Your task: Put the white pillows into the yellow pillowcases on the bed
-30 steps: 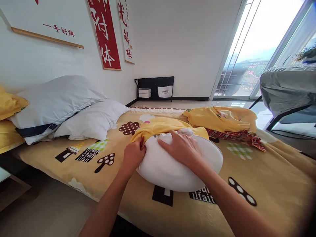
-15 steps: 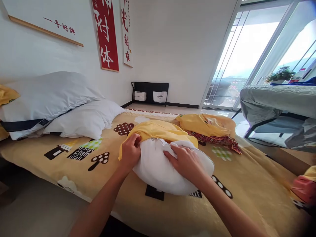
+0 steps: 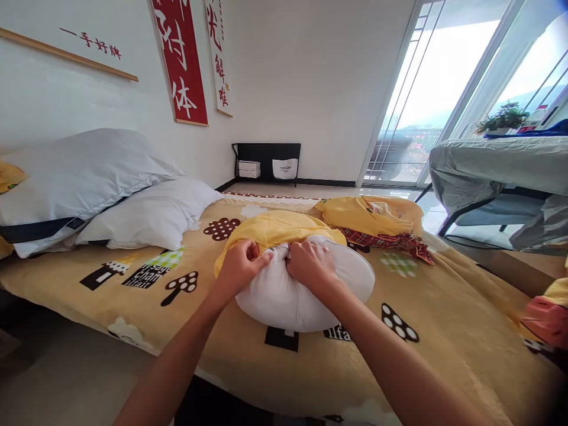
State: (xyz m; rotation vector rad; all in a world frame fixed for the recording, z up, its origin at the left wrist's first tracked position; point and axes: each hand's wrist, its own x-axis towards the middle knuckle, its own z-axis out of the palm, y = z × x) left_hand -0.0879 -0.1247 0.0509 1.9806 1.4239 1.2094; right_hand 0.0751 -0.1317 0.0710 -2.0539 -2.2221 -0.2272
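Observation:
A round white cushion [image 3: 306, 305] lies on the bed, its far part under a yellow cover [image 3: 284, 225]. My left hand [image 3: 242, 263] is closed at the cover's near edge, thumb pointing right across the white fabric. Close beside it, my right hand [image 3: 308, 260] has its fingers curled down in a pinch on the gathered white fabric of the cushion, by the cover's opening. The fingertips of both hands are partly hidden in the folds. The cushion's near and right sides bulge out bare.
The bed's tan patterned blanket [image 3: 213, 349] spreads underneath. White pillows [image 3: 146, 213] are stacked at the left. A yellow cloth [image 3: 368, 216] with red plaid fabric [image 3: 381, 238] lies beyond the cushion to the right. A cloth-draped table [image 3: 497, 163] stands at the right.
My right hand has moved left, close to my left hand, and now pinches the white fabric at the cover's edge. The cushion has shifted slightly left and away from me.

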